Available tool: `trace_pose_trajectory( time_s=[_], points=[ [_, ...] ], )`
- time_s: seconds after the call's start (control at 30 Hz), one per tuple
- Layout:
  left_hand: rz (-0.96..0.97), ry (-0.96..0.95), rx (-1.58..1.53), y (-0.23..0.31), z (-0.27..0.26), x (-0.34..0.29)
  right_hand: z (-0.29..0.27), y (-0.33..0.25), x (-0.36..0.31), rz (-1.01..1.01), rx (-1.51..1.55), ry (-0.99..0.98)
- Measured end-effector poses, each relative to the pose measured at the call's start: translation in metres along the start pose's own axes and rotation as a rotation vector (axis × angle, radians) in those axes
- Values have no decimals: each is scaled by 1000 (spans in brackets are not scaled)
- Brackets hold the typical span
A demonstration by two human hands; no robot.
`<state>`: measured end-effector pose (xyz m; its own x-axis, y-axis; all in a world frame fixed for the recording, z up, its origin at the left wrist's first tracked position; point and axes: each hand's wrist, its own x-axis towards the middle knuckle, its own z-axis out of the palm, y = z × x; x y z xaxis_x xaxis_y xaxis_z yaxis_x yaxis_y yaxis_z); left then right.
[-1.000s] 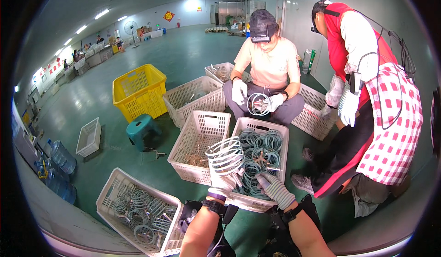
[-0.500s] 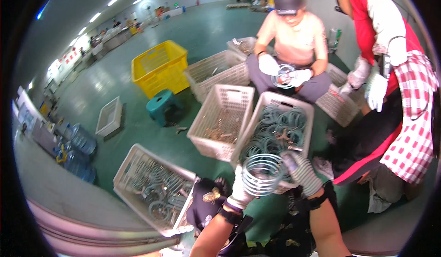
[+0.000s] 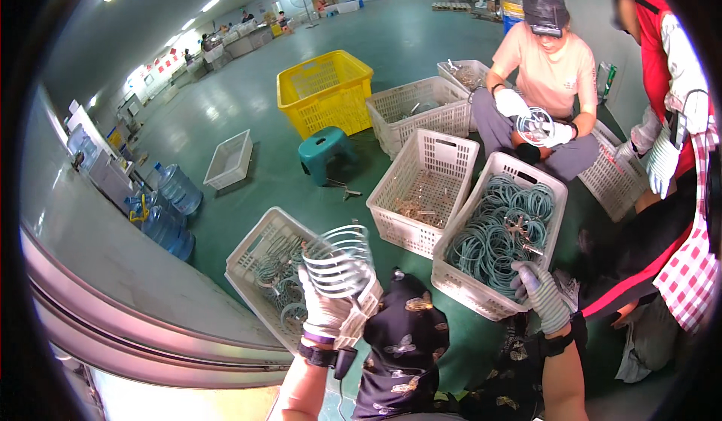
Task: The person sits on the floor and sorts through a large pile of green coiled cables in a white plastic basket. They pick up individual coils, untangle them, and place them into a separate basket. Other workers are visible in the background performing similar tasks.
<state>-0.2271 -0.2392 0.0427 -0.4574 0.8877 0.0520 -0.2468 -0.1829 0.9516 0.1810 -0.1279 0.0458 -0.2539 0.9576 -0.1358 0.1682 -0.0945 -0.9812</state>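
My left hand [image 3: 328, 310], in a whitish glove, is closed on the lower side of a shiny metal wire coil [image 3: 338, 264] with several loops. The hand and coil are above the left crate [image 3: 242, 261], where more metal coils and rings [image 3: 280, 282] lie. My right hand [image 3: 543, 294], in a striped grey glove, is at the near right corner of another crate [image 3: 481, 310]. Its fingers are loosely bent and apart beside the heaped grey-green rings [image 3: 500, 233]; no held thing shows. On that heap lie some small metal parts [image 3: 519, 227].
A whitish crate [image 3: 385, 209] with small metal parts stands beside the ring crate. Beyond are a teal stool [image 3: 325, 150], a yellow crate [image 3: 325, 105] and a low white tray [image 3: 228, 161]. A seated co-worker [image 3: 549, 67] handles rings; another person [image 3: 677, 120] bends at right.
My left hand has carried the coil leftward, from over the ring crate to over the left crate. My right hand has come away from the coil. The view has swung left.
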Motion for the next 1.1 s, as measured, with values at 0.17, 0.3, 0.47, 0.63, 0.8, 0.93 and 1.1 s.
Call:
trace_pose_trajectory(
  time_s=[0.17, 0.3, 0.47, 0.63, 0.8, 0.93, 1.1],
  points=[
    [-262, 402, -685, -70, -145, 11, 18, 11, 4, 65, 110, -66],
    [-204, 622, -698, -95, -230, 24, 24, 15, 8, 145, 184, -60],
    [-169, 906, -666, -88, -328, 58, 17, 46, 29, 266, 249, 87],
    [-49, 1037, -555, -80, -406, 91, 2, 90, 49, 432, 254, 67],
    [-112, 1072, -360, -85, -416, 140, 6, 63, 48, 508, 227, 163],
    [-200, 1115, -178, -77, -514, 140, 6, 83, 72, 473, 300, 86],
    [-42, 883, 242, -82, -486, 133, 19, 77, 74, 473, 166, 84]
  ],
)
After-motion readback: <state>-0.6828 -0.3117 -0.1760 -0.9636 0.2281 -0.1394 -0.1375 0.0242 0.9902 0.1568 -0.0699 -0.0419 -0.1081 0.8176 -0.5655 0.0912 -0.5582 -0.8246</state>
